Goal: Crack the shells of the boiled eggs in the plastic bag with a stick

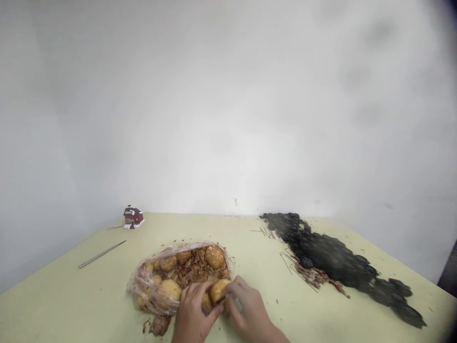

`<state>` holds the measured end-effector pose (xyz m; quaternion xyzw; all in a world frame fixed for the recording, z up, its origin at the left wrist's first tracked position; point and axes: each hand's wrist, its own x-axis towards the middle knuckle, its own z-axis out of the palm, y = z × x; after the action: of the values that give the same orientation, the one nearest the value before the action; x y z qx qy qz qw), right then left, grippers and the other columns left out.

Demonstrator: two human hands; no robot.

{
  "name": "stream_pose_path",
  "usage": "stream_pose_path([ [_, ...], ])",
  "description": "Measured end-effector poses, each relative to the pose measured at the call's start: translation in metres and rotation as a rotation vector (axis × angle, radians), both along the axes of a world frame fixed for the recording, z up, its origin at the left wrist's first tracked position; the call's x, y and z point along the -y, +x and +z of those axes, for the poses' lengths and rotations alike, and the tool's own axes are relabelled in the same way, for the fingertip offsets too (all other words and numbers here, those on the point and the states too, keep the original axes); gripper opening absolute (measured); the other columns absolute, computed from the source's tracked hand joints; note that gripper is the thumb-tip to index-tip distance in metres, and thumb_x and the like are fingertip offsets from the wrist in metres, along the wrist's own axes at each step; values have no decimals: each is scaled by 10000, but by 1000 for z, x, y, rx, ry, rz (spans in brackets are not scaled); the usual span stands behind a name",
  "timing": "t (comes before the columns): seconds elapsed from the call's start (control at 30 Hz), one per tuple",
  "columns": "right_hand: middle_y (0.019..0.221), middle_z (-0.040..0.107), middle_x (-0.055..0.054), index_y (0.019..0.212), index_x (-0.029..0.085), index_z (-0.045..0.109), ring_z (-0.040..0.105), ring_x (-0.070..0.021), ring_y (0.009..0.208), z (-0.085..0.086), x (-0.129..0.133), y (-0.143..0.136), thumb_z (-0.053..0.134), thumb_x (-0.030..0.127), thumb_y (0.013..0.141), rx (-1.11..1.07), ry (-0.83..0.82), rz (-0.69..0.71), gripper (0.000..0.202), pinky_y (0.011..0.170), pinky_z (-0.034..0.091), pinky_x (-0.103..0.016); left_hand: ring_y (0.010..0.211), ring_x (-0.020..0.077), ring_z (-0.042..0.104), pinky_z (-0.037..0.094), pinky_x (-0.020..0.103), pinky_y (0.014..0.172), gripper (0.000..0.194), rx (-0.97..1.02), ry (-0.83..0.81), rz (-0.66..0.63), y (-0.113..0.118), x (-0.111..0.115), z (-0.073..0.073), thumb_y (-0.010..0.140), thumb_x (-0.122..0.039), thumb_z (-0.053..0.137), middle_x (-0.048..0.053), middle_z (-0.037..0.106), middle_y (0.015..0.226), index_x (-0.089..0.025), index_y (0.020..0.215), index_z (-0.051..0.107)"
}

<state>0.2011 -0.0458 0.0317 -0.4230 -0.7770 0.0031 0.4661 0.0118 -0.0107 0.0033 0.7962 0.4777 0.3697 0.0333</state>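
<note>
My left hand (197,307) is curled against a yellow-brown potato (218,289), its fingers and thumb at the potato's left and lower sides. From the other side, my right hand (247,302) closes its fingers at the same potato. Some small dark thing (220,300) shows by the right fingertips; its kind is unclear. Part of another potato (206,303) sits between the left thumb and fingers. Behind the hands lies an opened clear plastic bag (137,286) with several potatoes and brown, crumbly scraps (194,269) inside.
A thin metal rod (102,254) lies on the pale yellow table (89,305) at left. Farther back stands a miniature red house (133,217). Black round pieces (332,257) form a long heap at right, beside reddish-brown bits (316,277) and thin wires (291,264).
</note>
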Motion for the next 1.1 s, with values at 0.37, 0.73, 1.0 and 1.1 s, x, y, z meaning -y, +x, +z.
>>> stream_pose_path([
  [0.37,783,570,-18,938,217,564,593,-145,586,-7,-5,1,387,168,937,7,29,-108,184,520,401,-227,998,294,611,483,443,879,425,0,-66,23,1,4,8,728,-388,737,90,685,1069,-238,1120,672],
  [0.73,770,588,-21,869,214,567,598,-149,633,-1,-2,1,420,166,896,-1,-21,-21,158,555,394,-230,978,283,627,497,429,864,411,-13,-21,12,1,0,5,713,-383,755,70,696,1045,-247,1094,676],
  [1.0,723,567,-13,846,210,574,592,-146,613,1,-4,4,407,161,892,-26,-28,-15,180,547,389,-226,974,287,617,490,433,863,426,-16,-5,12,-1,-4,-3,704,-413,764,71,687,1043,-251,1086,670],
  [1.1,750,577,-21,878,208,584,593,-148,610,-3,-5,2,408,168,899,-19,-23,-86,181,536,379,-230,971,286,615,488,430,860,423,-13,-7,16,-1,-5,-5,715,-421,754,72,684,1039,-252,1093,667],
])
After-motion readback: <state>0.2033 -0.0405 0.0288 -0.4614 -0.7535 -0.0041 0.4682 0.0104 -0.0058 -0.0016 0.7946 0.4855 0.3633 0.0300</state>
